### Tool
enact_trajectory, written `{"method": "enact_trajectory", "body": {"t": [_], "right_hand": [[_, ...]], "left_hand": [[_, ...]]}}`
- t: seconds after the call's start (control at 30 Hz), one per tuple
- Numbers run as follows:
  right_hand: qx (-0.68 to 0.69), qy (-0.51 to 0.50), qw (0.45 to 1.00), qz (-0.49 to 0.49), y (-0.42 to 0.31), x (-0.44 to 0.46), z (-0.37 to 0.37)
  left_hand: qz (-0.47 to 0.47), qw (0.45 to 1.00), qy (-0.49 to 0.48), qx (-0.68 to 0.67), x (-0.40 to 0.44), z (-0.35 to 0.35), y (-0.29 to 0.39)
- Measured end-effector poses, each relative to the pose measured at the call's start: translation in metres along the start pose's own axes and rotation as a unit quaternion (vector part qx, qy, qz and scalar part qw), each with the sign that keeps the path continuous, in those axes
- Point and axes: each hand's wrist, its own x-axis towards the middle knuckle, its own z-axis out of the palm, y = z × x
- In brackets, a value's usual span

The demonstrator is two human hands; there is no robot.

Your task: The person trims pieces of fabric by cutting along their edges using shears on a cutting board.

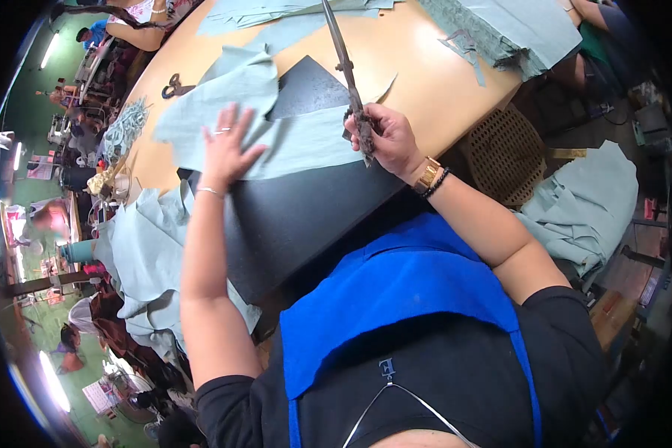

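My left hand (230,149) lies with fingers spread on a strip of pale green fabric (306,142). My right hand (388,138) grips a pair of long fabric shears (343,63) by handles wrapped in dark material. Their blades point away from me, over the table, and appear edge-on. Beneath the fabric strip is a black board (299,216) at the table's near edge. Past my left hand, a folded-over piece of the same fabric (239,75) covers part of the board.
Dark-handled scissors (176,88) and shredded fabric strips (127,127) lie on the left of the wooden table (425,82). A thick fabric stack (508,33) stands at the far right. More fabric (153,246) hangs at left; a woven chair (506,153) is at right. People sit in the background.
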Motion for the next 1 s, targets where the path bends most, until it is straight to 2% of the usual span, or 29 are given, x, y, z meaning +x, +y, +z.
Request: {"method": "enact_trajectory", "body": {"t": [0.07,0.17,0.2,0.3,0.37,0.47,0.6,0.73,0.83,1.0], "right_hand": [[0.011,-0.001,1.000,0.008,-0.001,0.000,0.001],[0.053,-0.016,0.998,0.033,-0.003,-0.005,-0.006],[0.074,-0.023,0.996,0.050,-0.007,-0.010,-0.009],[0.101,-0.030,0.987,0.122,-0.027,-0.041,-0.022],[0.061,-0.042,0.981,0.181,-0.048,-0.062,-0.031],[-0.053,-0.084,0.959,0.265,-0.086,-0.087,-0.047],[-0.167,-0.134,0.904,0.370,-0.130,-0.111,-0.061],[-0.104,-0.129,0.884,0.437,-0.141,-0.134,-0.082],[-0.111,-0.166,0.866,0.459,-0.138,-0.135,-0.087],[-0.102,-0.191,0.861,0.460,-0.111,-0.129,-0.081]], "left_hand": [[-0.054,0.998,0.028,0.000,-0.019,-0.004,-0.029],[-0.045,0.993,0.106,-0.011,-0.041,-0.010,-0.023],[-0.036,0.989,0.143,-0.031,-0.046,-0.011,-0.009],[0.014,0.975,0.172,-0.140,-0.063,-0.026,0.057],[0.098,0.958,0.119,-0.243,-0.073,-0.046,0.105],[0.124,0.952,-0.020,-0.279,-0.082,-0.052,0.155],[0.100,0.946,0.018,-0.308,-0.086,-0.044,0.162],[0.070,0.921,0.028,-0.383,-0.090,-0.040,0.159],[0.046,0.864,0.045,-0.500,-0.095,-0.042,0.157],[0.102,0.887,-0.004,-0.451,-0.103,-0.049,0.158]]}}
